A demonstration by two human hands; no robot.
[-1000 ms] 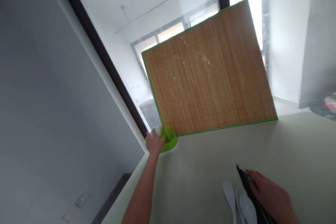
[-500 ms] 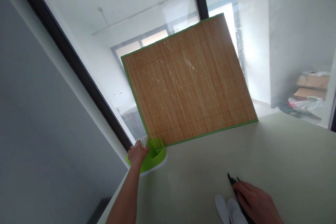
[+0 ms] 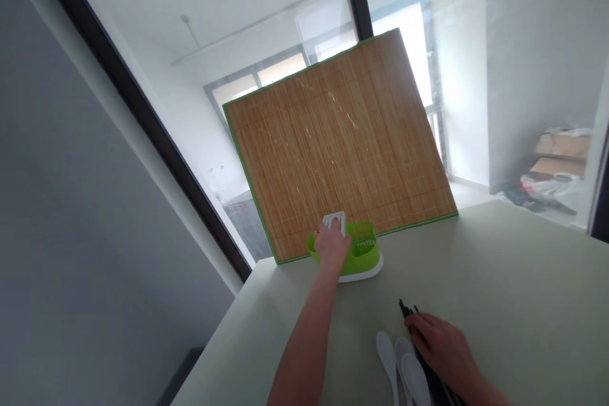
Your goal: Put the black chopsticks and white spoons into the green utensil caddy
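A green utensil caddy (image 3: 362, 261) with a white base stands on the pale table, close to the mat. My left hand (image 3: 332, 245) is closed on its left part, at the white slotted divider (image 3: 339, 223); the palm side is hidden. At the lower right, my right hand (image 3: 443, 347) has its fingers wrapped round a bundle of black chopsticks (image 3: 406, 309), whose tips poke out beyond the thumb. Just left of that hand lie white spoons (image 3: 386, 353), bowls pointing away from me.
A bamboo mat (image 3: 333, 146) with green edging leans against the window behind the caddy. The dark window frame (image 3: 143, 108) and a grey wall (image 3: 85, 235) run along the left. Beyond the glass, cardboard boxes (image 3: 564, 146) sit at the right. The tabletop (image 3: 537, 292) extends rightward.
My left hand has brought the caddy to the right along the table, from the mat's left corner to before its lower middle. My right hand stays on the chopsticks.
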